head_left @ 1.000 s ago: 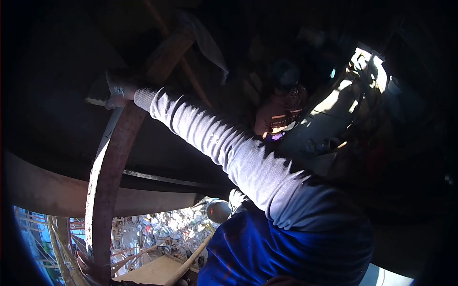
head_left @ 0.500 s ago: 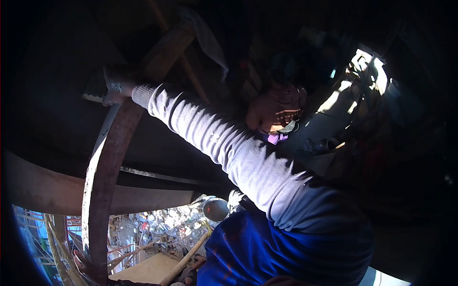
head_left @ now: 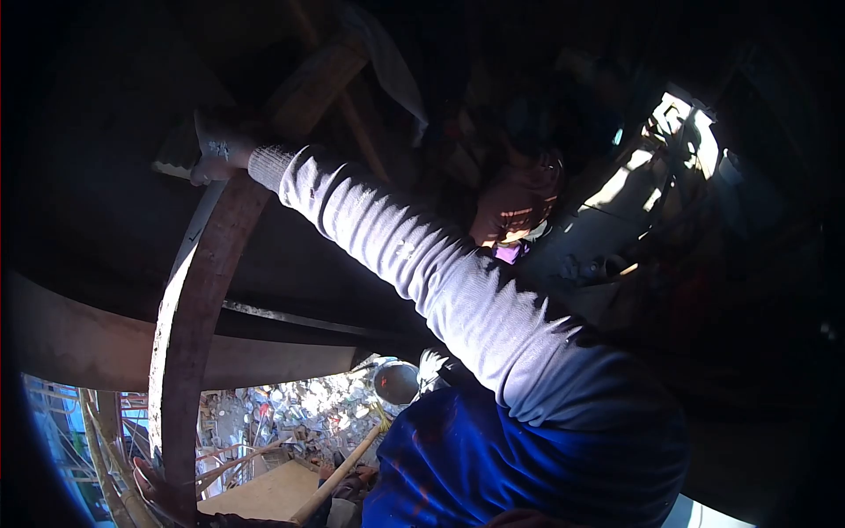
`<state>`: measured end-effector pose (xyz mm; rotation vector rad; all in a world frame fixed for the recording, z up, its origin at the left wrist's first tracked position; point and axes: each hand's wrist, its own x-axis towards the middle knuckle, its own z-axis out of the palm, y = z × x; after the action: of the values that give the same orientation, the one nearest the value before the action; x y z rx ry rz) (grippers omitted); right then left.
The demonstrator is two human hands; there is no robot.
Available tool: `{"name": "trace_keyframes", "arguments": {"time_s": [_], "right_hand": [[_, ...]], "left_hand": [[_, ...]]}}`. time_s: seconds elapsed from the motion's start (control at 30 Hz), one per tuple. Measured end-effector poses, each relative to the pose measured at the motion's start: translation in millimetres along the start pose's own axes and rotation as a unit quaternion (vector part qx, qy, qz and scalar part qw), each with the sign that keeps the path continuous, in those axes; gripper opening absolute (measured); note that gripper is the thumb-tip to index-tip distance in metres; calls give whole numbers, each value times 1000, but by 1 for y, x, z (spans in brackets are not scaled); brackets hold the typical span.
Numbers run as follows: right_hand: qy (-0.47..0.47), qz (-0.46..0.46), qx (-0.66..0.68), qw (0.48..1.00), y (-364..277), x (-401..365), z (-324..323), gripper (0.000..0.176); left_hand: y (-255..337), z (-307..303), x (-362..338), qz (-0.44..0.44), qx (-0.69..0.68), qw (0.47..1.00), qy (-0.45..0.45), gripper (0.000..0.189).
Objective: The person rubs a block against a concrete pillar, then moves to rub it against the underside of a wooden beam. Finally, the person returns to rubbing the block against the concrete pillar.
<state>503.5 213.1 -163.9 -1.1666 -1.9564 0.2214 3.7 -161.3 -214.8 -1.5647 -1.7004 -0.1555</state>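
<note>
A long wooden beam (head_left: 211, 273) runs from the bottom left up to the upper middle, one narrow side brightly sunlit. My right hand (head_left: 220, 150), at the end of a light grey sleeve, is closed over its upper part in deep shade; pale specks dot the back of the hand. Just left of those fingers shows a pale-edged block (head_left: 173, 168), mostly in the dark. Low at the left, my left hand (head_left: 157, 489) grips the beam's lower part, its fingers partly behind the wood.
A broad concrete-like edge (head_left: 79, 339) crosses behind the beam. Below lie littered rubble (head_left: 290, 409), a bucket (head_left: 396, 384), a flat tan board (head_left: 268, 495) and a pole (head_left: 339, 475). Another person (head_left: 519, 198) is in the shade beyond my arm. Thin poles (head_left: 110, 458) stand lower left.
The view has shifted slightly, and my right hand and sleeve appear a little farther right. The other person has moved slightly. Both my hands keep their places on the beam.
</note>
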Motion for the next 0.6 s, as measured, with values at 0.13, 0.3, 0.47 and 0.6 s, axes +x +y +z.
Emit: {"name": "trace_keyframes", "arguments": {"time_s": [0.13, 0.3, 0.47, 0.6], "right_hand": [[-50, -7, 20, 999, 0, 2, -4, 103], [0, 15, -14, 1000, -5, 0, 0, 78], [-58, -7, 27, 998, -8, -6, -15, 102], [-19, 15, 11, 1000, -4, 1, 0, 85]], "left_hand": [[-2, 10, -1, -54, 26, 998, -3, 66], [-19, 15, -7, -12, 45, 999, -16, 57], [-38, 23, -9, -8, 17, 999, -43, 57], [-33, 5, -4, 16, 47, 996, -80, 60]]}}
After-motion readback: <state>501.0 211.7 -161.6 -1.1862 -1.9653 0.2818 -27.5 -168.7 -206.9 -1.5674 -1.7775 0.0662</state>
